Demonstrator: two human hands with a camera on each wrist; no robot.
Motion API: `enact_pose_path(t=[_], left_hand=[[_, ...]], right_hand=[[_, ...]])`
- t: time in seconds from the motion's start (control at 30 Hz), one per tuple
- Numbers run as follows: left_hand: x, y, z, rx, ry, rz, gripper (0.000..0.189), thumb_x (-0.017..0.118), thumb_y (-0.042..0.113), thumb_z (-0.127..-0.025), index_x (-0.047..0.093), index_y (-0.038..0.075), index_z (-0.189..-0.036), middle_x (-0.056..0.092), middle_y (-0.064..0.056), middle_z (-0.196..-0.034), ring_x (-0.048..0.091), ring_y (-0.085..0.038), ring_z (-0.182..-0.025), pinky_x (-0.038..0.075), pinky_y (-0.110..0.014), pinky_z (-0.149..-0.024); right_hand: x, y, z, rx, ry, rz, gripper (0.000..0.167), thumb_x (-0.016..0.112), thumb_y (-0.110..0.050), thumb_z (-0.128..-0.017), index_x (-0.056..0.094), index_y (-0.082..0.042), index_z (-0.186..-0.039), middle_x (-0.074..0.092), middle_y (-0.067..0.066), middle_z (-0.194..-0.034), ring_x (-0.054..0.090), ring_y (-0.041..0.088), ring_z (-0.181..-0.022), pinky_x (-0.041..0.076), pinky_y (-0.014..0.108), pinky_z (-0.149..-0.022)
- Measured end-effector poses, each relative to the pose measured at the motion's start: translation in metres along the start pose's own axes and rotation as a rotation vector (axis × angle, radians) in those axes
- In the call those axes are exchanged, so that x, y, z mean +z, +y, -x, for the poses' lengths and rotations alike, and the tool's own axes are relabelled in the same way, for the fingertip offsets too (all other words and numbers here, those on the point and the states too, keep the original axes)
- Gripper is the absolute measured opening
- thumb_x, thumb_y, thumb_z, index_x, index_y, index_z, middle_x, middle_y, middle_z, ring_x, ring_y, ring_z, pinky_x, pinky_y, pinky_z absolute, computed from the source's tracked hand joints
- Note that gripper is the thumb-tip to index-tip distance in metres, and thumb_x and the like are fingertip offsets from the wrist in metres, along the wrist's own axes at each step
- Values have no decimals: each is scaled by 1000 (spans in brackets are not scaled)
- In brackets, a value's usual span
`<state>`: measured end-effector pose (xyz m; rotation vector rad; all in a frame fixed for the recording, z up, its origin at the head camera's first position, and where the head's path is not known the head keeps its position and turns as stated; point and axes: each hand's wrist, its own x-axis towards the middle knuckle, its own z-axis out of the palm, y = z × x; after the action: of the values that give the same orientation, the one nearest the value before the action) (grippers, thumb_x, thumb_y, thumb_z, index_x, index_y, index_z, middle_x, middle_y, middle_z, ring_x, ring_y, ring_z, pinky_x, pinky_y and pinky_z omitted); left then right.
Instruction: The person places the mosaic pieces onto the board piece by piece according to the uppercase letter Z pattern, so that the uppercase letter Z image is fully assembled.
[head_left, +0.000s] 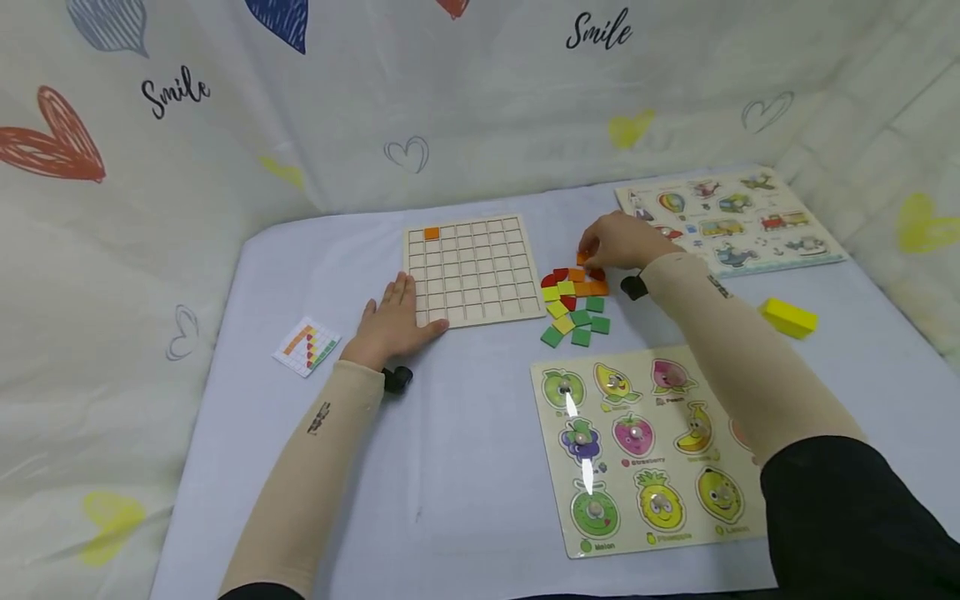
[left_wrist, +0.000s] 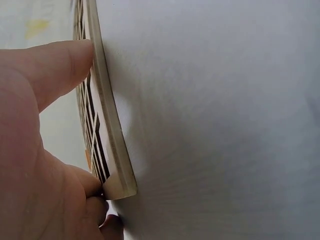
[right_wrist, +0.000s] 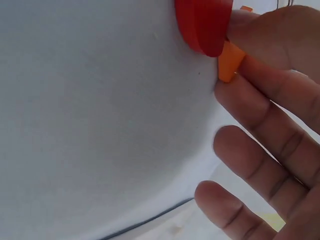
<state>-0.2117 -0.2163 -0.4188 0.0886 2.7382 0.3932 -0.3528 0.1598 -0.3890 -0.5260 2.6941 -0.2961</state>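
Note:
My left hand (head_left: pixel 392 323) lies spread along the left edge of the wooden grid board (head_left: pixel 480 275), its thumb on the near edge. One orange tile (head_left: pixel 431 234) sits in the board's top row. At the far side of a loose pile of tiles, my right hand (head_left: pixel 628 239) pinches an orange tile (right_wrist: pixel 230 62) between thumb and fingers. Beside it in the right wrist view is a red rounded piece (right_wrist: pixel 212 25). The pile holds several red, orange, yellow and green tiles (head_left: pixel 581 317). Left of the board, a small pattern card (head_left: pixel 306 347) shows coloured cells.
A fruit puzzle board (head_left: pixel 615 454) lies at the front right, partly under my right forearm. Behind my right hand is a vehicle puzzle board (head_left: pixel 750 221). A yellow block (head_left: pixel 788 318) rests on the right of the white-covered table (head_left: pixel 450 467). A patterned curtain (head_left: pixel 480 92) hangs at the back.

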Motion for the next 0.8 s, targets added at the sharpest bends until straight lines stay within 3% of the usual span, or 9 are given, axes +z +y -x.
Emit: enact_pose_path(t=[0.3, 0.57, 0.8], left_hand=[[1, 0, 0, -3, 7, 1, 111, 47, 69, -99, -8, -1, -165, -12, -16, -175, -3, -35, -165, 5, -62, -131], [4, -4, 1, -7, 15, 6, 111, 47, 70, -99, -7, 1, -165, -11, -14, -176, -2, -34, -165, 6, -62, -131], [3, -4, -1, -7, 26, 5, 109, 47, 71, -98, -5, 2, -166, -10, -12, -176, -1, -31, -165, 6, -60, -132]], right_hand=[[4, -1, -8, 3, 64, -84, 32, 71, -24, -96, 74, -7, -123, 68, 17, -128, 54, 35, -116, 49, 54, -107], [3, -21, -32, -121, 138, -82, 32, 68, -19, -97, 74, -4, -124, 68, 20, -128, 57, 37, -118, 46, 55, -110], [0, -42, -54, -127, 147, -89, 33, 68, -18, -97, 73, -6, -127, 68, 17, -130, 55, 34, -118, 46, 53, -111]])
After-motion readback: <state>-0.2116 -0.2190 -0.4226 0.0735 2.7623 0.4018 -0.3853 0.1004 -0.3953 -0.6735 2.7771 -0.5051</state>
